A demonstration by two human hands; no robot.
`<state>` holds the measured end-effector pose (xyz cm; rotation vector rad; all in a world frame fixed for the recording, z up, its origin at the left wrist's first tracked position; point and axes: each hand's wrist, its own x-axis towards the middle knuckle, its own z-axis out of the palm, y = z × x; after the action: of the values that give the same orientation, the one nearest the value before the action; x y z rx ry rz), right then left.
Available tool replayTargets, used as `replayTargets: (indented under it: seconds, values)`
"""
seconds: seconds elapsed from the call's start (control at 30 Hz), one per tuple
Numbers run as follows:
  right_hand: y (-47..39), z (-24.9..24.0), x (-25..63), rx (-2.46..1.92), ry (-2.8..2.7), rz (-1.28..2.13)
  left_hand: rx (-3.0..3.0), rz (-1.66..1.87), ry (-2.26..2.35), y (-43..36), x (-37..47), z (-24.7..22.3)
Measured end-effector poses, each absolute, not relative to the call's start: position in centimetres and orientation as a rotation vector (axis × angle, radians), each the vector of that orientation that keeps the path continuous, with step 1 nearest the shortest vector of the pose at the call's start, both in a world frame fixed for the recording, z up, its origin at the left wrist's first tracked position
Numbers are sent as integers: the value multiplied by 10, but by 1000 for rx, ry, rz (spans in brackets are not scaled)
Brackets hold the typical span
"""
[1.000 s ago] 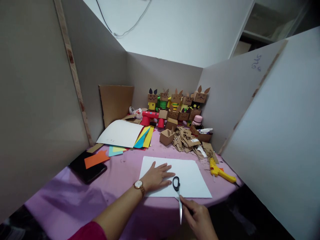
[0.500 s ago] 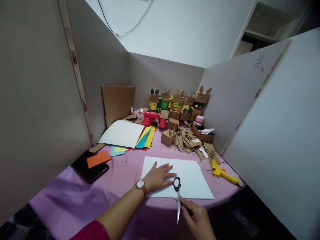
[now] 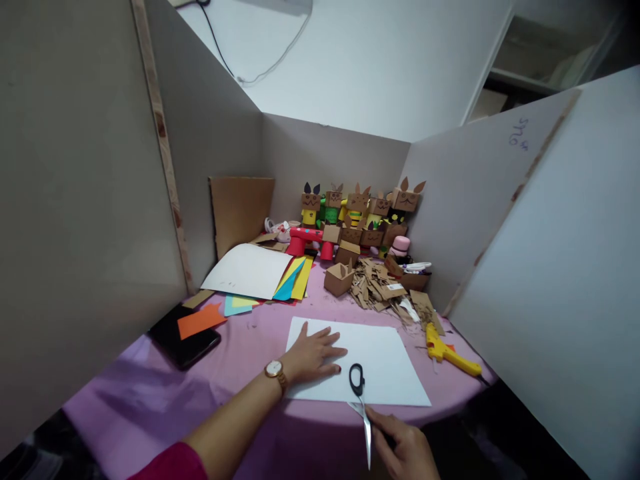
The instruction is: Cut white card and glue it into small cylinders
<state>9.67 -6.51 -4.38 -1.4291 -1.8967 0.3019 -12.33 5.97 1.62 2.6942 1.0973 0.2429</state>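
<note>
A white sheet (image 3: 385, 363) lies near the front edge of the table. My left hand (image 3: 311, 355) rests flat on its left part, fingers spread, with a watch (image 3: 275, 371) on the wrist. At the sheet's front edge, my right hand (image 3: 403, 440) is closed on a pair of scissors (image 3: 361, 407). Its blades are spread: one points down toward me past the table edge, the other shows at the front edge of the sheet. One black handle loop stands over the sheet; the other is hidden in my fingers.
A yellow glue gun (image 3: 453, 355) lies at right. Behind are cardboard scraps (image 3: 373, 283), a small cardboard box (image 3: 339, 279) and several cardboard figures (image 3: 357, 200). Coloured sheets (image 3: 300, 280) lie under white paper (image 3: 247, 270). An orange piece (image 3: 201, 321) sits on a black device (image 3: 187, 353). Panels surround the table.
My left hand has slid slightly left on the sheet. The scissors' blades are spread a little wider, and my right hand sits slightly lower. The whole view has shifted slightly.
</note>
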Motion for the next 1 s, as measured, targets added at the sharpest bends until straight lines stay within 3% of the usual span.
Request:
replayTargets:
  seconds: [0.5,1.0]
  values:
    - [-63,-30,117,-1466,-2002,427,2559,337,1555,55,-124,3]
    - [-60,-23,110,-1438,-1947,444,2623,310,1309,49,-111,5]
